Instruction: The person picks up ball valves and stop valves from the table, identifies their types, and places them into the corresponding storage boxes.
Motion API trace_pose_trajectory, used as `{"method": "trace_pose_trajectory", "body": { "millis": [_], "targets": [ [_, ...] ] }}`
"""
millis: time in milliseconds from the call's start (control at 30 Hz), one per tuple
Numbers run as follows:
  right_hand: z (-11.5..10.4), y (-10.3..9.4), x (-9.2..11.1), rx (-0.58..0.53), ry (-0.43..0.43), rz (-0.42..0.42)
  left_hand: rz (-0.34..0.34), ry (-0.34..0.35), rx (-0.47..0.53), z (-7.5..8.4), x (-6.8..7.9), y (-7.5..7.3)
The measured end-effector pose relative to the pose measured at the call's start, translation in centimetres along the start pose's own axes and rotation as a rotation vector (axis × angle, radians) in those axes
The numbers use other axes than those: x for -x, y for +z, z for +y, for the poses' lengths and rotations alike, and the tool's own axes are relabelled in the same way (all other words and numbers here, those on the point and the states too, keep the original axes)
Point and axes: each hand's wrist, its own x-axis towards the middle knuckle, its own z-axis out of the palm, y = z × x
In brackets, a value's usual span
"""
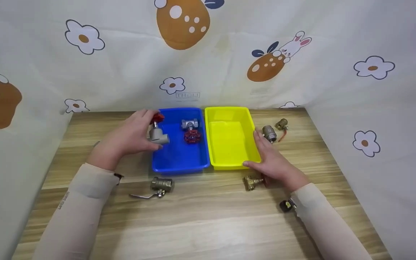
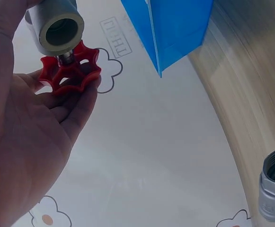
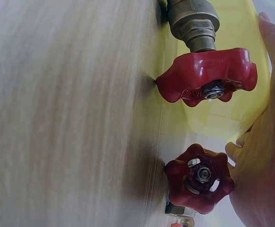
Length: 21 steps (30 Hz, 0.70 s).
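Note:
My left hand (image 1: pixel 128 135) grips a grey valve (image 1: pixel 157 136) with a red handwheel (image 2: pixel 73 71), held over the left rim of the blue bin (image 1: pixel 181 169). In the left wrist view, the fingers lie around the handwheel and the open pipe end faces the camera. Inside the blue bin lies a silver valve (image 1: pixel 190 124) with a dark red handwheel. My right hand (image 1: pixel 274 164) rests against the right side of the yellow bin (image 1: pixel 229 167), thumb at its front corner and fingers straight along its wall. Close by, the right wrist view shows two red handwheels, one on a brass valve (image 3: pixel 194 21).
In front of the blue bin lies a ball valve (image 1: pixel 161 185) with a lever. A small brass valve (image 1: pixel 251 183) is before the yellow bin. Right of that bin are a metal valve (image 1: pixel 269 133) and a red-levered valve (image 1: pixel 282 124). A silver fitting (image 2: pixel 273 189) stands left.

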Motion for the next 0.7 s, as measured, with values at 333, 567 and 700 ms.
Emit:
{"method": "trace_pose_trajectory", "body": {
  "millis": [333,567,700],
  "targets": [
    [0.0,0.0,-0.1,0.01,0.018,-0.007,-0.046,-0.012,-0.03,0.6,-1.0,-0.1],
    [0.0,0.0,0.0,-0.002,0.011,0.0,-0.061,-0.012,-0.03,0.8,-1.7,-0.1],
    [0.0,0.1,-0.1,-0.001,0.007,-0.003,-0.065,-0.005,-0.03,0.8,-2.2,0.0]
  ]
}}
